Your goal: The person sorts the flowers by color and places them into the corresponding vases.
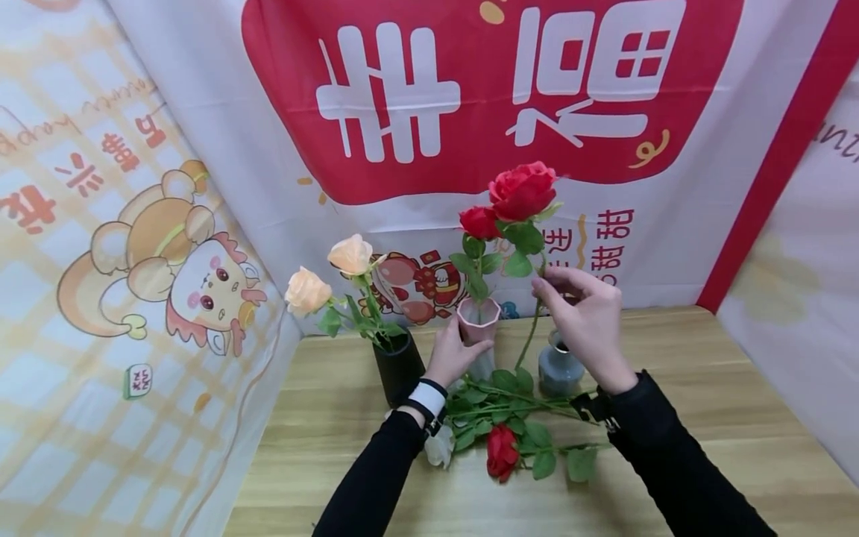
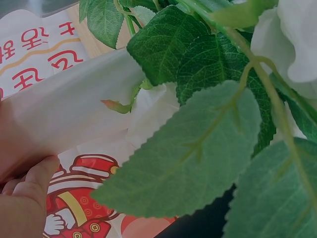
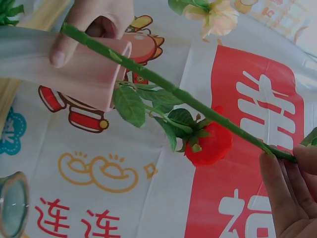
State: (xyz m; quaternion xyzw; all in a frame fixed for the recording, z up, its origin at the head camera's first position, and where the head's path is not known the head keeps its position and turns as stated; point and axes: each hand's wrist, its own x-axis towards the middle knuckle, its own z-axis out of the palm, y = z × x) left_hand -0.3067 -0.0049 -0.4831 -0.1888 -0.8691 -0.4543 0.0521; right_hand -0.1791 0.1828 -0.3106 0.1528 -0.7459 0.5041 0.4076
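Green stem (image 3: 173, 90), right wrist view: pinched by the right hand (image 3: 290, 193); long axis slants across the pink vase (image 3: 94, 72), lower end outside the mouth, overlapping the left hand (image 3: 90, 14); contact cannot be judged.
Head view: red bloom (image 1: 522, 192) atop; vase lies left of and below the right hand, gripped by the nearer left; 1 red rose (image 1: 479, 223) inside.
Left wrist view: leaves (image 2: 178, 153) foremost; held stem not seen.

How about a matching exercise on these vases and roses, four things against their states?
1. Black vase
2. Pink-rimmed vase
3. Blue-grey vase
4. Biggest red rose

A. In the left hand's grip
B. Stem in the right hand's grip
C. Holding two peach roses
D. Holding no flower

Pairs: 1-C, 2-A, 3-D, 4-B.
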